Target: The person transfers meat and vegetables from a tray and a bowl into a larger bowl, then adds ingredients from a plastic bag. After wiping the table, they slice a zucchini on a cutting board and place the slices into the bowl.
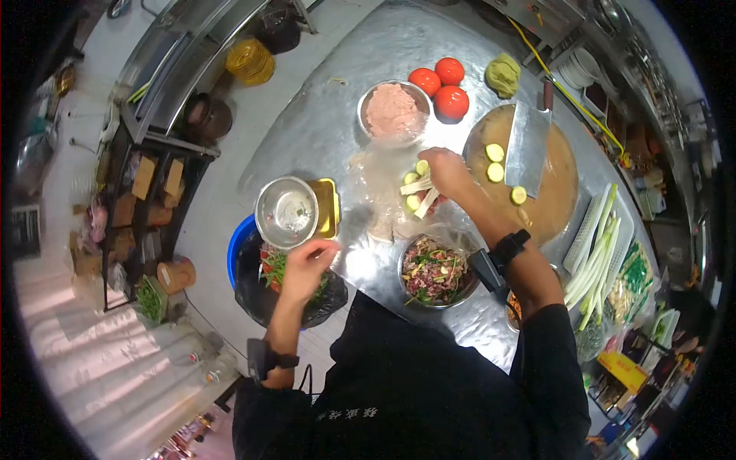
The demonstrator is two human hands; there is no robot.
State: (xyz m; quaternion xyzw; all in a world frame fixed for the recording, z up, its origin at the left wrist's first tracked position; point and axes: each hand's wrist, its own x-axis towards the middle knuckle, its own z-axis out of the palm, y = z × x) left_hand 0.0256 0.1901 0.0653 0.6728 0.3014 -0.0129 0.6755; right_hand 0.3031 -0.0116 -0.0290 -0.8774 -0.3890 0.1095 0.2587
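My right hand [448,172] is over a clear plastic bag [381,180] on the steel table. Its fingers are closed beside green-rimmed zucchini slices [414,202] and pale, flat strips [422,185]; what they grip is hidden. My left hand [308,264] is above a bin lined with a black bag [326,305], close to a metal bowl [286,212]. Its fingertips are pinched together, and whatever is between them is too small to make out. Near my body, a bowl of sliced meat mixed with greens [435,270] stands between my arms.
A bowl of pink minced meat [392,110] and several tomatoes [451,101] are at the back. On the right, a cleaver [527,146] lies on a round cutting board [563,184] with zucchini slices. Scallions [600,257] fill a white basket. A yellow container [327,207] adjoins the metal bowl.
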